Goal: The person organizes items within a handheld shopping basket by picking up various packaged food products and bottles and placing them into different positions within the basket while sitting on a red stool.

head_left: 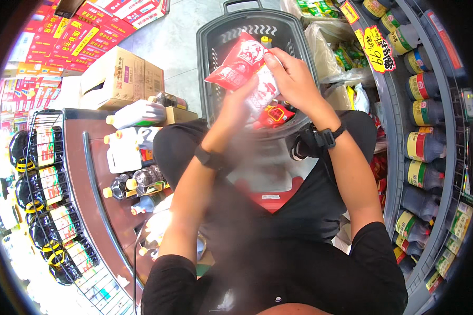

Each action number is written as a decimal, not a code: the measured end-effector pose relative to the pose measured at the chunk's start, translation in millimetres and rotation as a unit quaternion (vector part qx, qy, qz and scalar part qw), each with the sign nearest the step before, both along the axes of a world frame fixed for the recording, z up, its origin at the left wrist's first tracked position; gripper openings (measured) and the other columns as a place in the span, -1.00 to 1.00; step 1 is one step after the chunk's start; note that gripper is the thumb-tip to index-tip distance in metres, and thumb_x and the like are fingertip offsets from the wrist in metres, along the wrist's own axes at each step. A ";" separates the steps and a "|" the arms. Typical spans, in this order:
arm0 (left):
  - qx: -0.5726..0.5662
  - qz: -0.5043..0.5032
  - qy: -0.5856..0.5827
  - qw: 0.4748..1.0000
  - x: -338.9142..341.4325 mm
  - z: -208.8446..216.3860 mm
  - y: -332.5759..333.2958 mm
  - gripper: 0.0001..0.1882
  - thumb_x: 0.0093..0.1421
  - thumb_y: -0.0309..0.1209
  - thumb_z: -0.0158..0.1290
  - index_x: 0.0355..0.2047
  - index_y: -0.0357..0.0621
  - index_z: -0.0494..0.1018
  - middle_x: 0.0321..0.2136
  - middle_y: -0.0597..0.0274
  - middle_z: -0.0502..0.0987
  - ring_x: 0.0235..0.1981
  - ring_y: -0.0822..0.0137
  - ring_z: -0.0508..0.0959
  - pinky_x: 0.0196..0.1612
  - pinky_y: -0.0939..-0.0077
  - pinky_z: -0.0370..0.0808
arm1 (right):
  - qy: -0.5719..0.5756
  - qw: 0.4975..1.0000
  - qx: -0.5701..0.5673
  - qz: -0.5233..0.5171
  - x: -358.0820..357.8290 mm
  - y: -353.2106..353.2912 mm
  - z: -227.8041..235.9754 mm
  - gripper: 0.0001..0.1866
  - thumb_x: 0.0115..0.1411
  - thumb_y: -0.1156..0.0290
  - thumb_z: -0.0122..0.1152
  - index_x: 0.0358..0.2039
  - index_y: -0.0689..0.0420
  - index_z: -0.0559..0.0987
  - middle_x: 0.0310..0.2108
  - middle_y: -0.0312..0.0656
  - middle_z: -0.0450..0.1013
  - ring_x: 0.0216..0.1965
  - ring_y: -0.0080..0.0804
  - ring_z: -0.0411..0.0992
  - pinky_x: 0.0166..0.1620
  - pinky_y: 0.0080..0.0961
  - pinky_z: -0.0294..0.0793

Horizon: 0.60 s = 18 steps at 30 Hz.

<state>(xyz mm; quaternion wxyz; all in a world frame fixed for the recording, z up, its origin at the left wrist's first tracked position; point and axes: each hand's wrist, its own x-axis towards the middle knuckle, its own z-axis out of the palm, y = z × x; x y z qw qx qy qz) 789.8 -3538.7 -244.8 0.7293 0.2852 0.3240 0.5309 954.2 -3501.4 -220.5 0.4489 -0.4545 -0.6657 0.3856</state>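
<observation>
Above a dark grey plastic basket [204, 68], my two hands come together at a red plastic packet [239, 62] with a pale printed picture. A white-and-red packet [265, 89] lies against it, between the hands. The thumb and fingers of my right hand [294, 79] are closed on the packets' right side. My left hand [237, 102] is at their lower left; its fingers are blurred and partly hidden, so its grip does not show. Inside the basket, below my hands, is another red packet [274, 115], and a yellow-capped thing [266, 41] shows near the far end.
On the right, shelves hold several dark bottles [423, 147] with pale labels. To the left stand a cardboard box [115, 79], white jugs [136, 114] and dark bottles [147, 179] on a brown surface. Red cartons [84, 37] are stacked at the far left. My knees flank the basket.
</observation>
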 end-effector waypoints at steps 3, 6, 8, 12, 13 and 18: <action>0.011 0.016 0.024 1.000 -0.8 -8.0 1.8 -0.56 0.42 -0.37 0.01 0.24 -0.27 0.33 0.08 0.10 0.53 0.04 0.26 0.60 0.12 0.31 0.53 | -0.008 0.999 0.030 -0.022 -3.2 -1.6 0.1 -0.54 0.40 0.13 0.08 -0.02 0.33 0.60 -0.34 0.13 0.60 -0.31 -0.08 0.62 -0.18 -0.31 0.54; 0.018 0.022 0.068 0.997 2.3 -6.5 0.3 -0.55 0.44 -0.36 -0.03 0.27 -0.27 0.30 0.13 0.09 0.51 0.10 0.26 0.57 0.18 0.29 0.51 | -0.035 0.999 0.018 -0.023 -3.2 -4.5 7.1 -0.57 0.40 0.13 0.09 -0.05 0.28 0.62 -0.33 0.15 0.59 -0.29 0.04 0.60 -0.20 -0.25 0.54; 0.034 0.029 0.091 0.995 5.6 -9.7 1.7 -0.57 0.45 -0.35 -0.03 0.26 -0.29 0.32 0.13 0.12 0.51 0.10 0.31 0.56 0.16 0.34 0.50 | -0.049 0.997 0.040 -0.045 -3.3 -3.8 1.8 -0.58 0.39 0.13 0.09 -0.09 0.27 0.63 -0.33 0.17 0.57 -0.28 0.09 0.58 -0.21 -0.21 0.53; 0.068 0.057 0.191 0.977 4.6 -0.5 -4.2 -0.51 0.49 -0.12 -0.08 0.19 -0.27 0.40 -0.03 0.21 0.56 -0.09 0.44 0.55 -0.03 0.49 0.51 | -0.059 0.993 0.072 -0.068 -11.0 -5.0 -2.9 -0.59 0.39 0.14 0.06 -0.37 0.27 0.56 -0.44 0.22 0.50 -0.35 0.23 0.50 -0.31 -0.02 0.43; 0.082 0.057 0.175 0.979 2.2 -5.2 -0.8 -0.52 0.50 -0.12 -0.09 0.18 -0.26 0.42 -0.04 0.23 0.56 -0.09 0.45 0.55 -0.04 0.50 0.51 | -0.062 0.992 0.074 -0.075 -14.1 -6.1 -3.0 -0.58 0.39 0.14 0.06 -0.40 0.28 0.54 -0.45 0.22 0.49 -0.36 0.24 0.50 -0.31 0.00 0.42; 0.079 0.048 0.206 0.974 6.7 -3.8 0.8 -0.55 0.52 -0.17 -0.11 0.19 -0.26 0.40 0.00 0.22 0.54 -0.03 0.48 0.52 0.04 0.49 0.47 | -0.069 0.990 0.092 -0.083 -13.5 -2.5 -9.3 -0.56 0.41 0.14 0.03 -0.40 0.30 0.54 -0.55 0.22 0.46 -0.46 0.26 0.48 -0.37 -0.01 0.42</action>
